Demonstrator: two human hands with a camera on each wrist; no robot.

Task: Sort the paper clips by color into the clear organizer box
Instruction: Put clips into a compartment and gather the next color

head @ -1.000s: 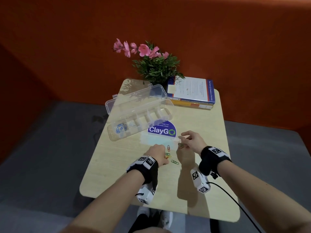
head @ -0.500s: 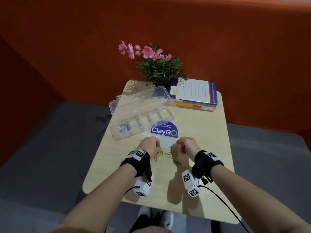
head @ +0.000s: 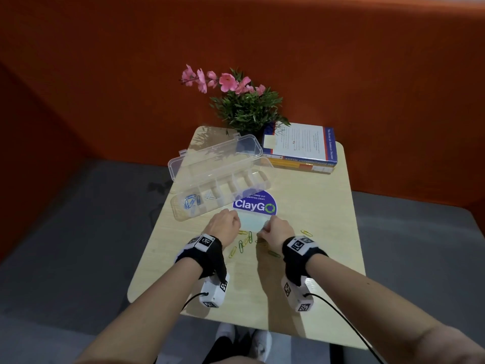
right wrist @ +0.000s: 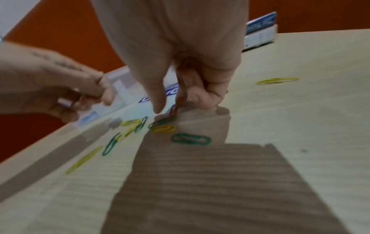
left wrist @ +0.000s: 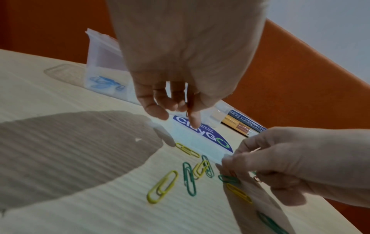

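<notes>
The clear organizer box (head: 223,185) lies open at the table's back left, with blue clips (head: 190,201) in its leftmost compartment. Yellow and green paper clips (head: 244,243) are scattered on the table between my hands. My left hand (head: 223,228) hovers just in front of the box, and its curled fingers (left wrist: 152,106) pinch what looks like a thin red clip (left wrist: 187,109). My right hand (head: 278,229) is low over the pile and pinches a bunch of red clips (right wrist: 179,96) that hangs down to the table.
A purple ClayGo sticker (head: 254,204) lies on the wooden table (head: 315,206) between the box and my hands. Stacked books (head: 299,148) and a potted pink flower (head: 246,106) stand at the back. One yellow clip (head: 306,233) lies apart to the right.
Both hands have moved forward toward the sticker and the box. The right hand has dropped low over the pile, and the view has shifted closer.
</notes>
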